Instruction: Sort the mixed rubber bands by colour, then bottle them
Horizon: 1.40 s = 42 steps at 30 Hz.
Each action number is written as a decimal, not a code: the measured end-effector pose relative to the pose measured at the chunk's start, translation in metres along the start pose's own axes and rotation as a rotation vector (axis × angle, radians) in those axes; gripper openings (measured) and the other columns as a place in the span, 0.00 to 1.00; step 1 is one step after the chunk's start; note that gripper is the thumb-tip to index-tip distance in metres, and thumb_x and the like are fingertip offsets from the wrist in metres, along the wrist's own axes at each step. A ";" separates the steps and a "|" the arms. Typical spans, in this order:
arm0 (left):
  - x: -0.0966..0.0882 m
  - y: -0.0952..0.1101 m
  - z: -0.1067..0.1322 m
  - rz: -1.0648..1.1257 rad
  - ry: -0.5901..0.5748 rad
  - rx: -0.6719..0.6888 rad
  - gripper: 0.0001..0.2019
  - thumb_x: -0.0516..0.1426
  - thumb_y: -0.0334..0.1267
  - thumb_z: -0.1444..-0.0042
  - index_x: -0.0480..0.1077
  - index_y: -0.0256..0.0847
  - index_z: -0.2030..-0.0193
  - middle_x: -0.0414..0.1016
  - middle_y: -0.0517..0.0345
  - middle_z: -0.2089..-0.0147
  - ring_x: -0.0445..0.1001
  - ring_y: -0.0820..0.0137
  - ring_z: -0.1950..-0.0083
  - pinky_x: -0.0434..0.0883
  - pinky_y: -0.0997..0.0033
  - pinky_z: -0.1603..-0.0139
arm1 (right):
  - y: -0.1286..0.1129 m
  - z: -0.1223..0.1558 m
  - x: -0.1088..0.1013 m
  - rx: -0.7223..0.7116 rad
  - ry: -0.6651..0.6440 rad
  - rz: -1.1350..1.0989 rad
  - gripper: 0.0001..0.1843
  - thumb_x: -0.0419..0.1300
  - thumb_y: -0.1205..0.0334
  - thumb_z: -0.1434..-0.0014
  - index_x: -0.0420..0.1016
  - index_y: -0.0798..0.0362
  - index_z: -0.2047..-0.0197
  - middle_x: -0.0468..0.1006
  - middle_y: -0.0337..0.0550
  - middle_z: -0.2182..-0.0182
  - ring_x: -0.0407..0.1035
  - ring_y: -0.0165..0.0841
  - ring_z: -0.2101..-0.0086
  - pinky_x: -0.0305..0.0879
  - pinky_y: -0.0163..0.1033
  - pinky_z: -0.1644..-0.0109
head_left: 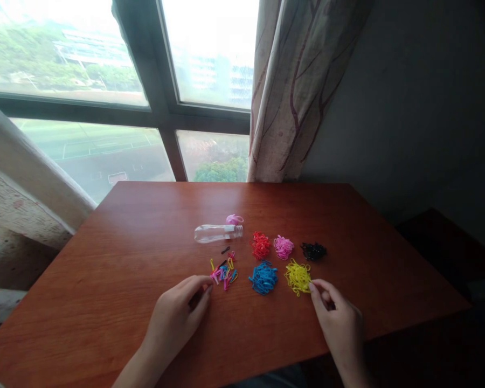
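Observation:
My left hand [182,308] has thumb and index finger pinched together at the left edge of a mixed pile [225,274] of small looped plastic pieces, which look like stitch markers. Whatever lies between those fingertips is too small to make out. At the right edge of the yellow pile [298,277], my right hand [336,308] is closed in a pinch, its fingertips touching the pieces. Between the hands lies a blue pile [263,277]. Farther back are the red pile [261,245], the pink pile [283,247] and the black pile [313,251].
A clear plastic bottle [212,233] lies on its side behind the mixed pile, mouth to the right. A pink cap with a loop [234,219] sits behind it. The wooden table [117,280] reaches a window [210,81] and a patterned curtain [285,108].

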<state>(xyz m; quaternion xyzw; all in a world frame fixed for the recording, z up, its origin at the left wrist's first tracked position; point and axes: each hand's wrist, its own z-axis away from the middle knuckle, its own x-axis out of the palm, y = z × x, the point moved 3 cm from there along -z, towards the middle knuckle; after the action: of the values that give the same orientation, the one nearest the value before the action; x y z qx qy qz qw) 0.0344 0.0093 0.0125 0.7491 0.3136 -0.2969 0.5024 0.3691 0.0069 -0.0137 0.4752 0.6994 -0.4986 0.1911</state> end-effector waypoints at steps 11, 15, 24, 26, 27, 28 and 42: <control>0.002 0.000 0.000 -0.024 -0.018 0.008 0.09 0.53 0.36 0.39 0.75 0.46 0.59 0.83 0.60 0.62 0.81 0.69 0.65 0.74 0.76 0.66 | -0.045 0.011 0.008 -0.062 0.025 -0.149 0.21 0.55 0.46 0.33 0.81 0.54 0.62 0.77 0.41 0.79 0.72 0.31 0.80 0.66 0.31 0.74; 0.001 0.000 0.000 -0.013 -0.008 0.013 0.09 0.53 0.35 0.39 0.75 0.46 0.60 0.83 0.61 0.61 0.81 0.70 0.65 0.74 0.76 0.65 | -0.079 0.021 0.021 -0.149 -0.068 -0.276 0.16 0.55 0.53 0.31 0.79 0.52 0.63 0.79 0.41 0.75 0.73 0.30 0.77 0.67 0.31 0.71; 0.005 -0.002 0.002 -0.042 -0.061 -0.007 0.10 0.53 0.36 0.38 0.76 0.47 0.56 0.82 0.59 0.62 0.80 0.70 0.65 0.74 0.75 0.65 | -0.128 0.037 0.053 -0.293 -0.317 -0.340 0.12 0.51 0.64 0.33 0.75 0.49 0.64 0.76 0.37 0.75 0.72 0.32 0.74 0.61 0.33 0.68; 0.006 -0.001 0.003 -0.070 -0.076 -0.015 0.10 0.54 0.37 0.39 0.76 0.47 0.56 0.81 0.60 0.63 0.80 0.70 0.67 0.73 0.75 0.66 | -0.130 0.038 0.057 -0.307 -0.374 -0.328 0.12 0.51 0.66 0.34 0.74 0.49 0.64 0.77 0.38 0.74 0.72 0.32 0.72 0.61 0.34 0.67; 0.007 0.000 0.003 -0.085 -0.082 -0.019 0.09 0.54 0.37 0.39 0.76 0.47 0.56 0.81 0.60 0.65 0.79 0.69 0.67 0.72 0.75 0.67 | -0.130 0.039 0.058 -0.312 -0.398 -0.322 0.12 0.51 0.67 0.34 0.74 0.49 0.64 0.77 0.38 0.73 0.73 0.33 0.71 0.60 0.34 0.66; 0.007 0.000 0.004 -0.100 -0.086 -0.022 0.09 0.55 0.38 0.39 0.76 0.47 0.56 0.80 0.61 0.66 0.79 0.69 0.67 0.72 0.75 0.68 | -0.130 0.039 0.058 -0.314 -0.417 -0.320 0.12 0.51 0.67 0.35 0.74 0.49 0.64 0.77 0.38 0.73 0.73 0.33 0.71 0.60 0.34 0.66; 0.018 0.014 0.000 -0.192 -0.156 -0.048 0.05 0.58 0.38 0.40 0.74 0.47 0.59 0.80 0.61 0.65 0.78 0.69 0.68 0.68 0.74 0.69 | -0.129 0.038 0.057 -0.289 -0.441 -0.339 0.11 0.51 0.69 0.37 0.73 0.49 0.65 0.77 0.37 0.72 0.72 0.33 0.71 0.59 0.34 0.66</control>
<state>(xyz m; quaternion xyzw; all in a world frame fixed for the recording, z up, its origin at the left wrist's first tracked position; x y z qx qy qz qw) 0.0571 0.0081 0.0067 0.6781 0.3506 -0.3935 0.5123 0.2242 -0.0054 -0.0061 0.2002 0.7739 -0.5099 0.3179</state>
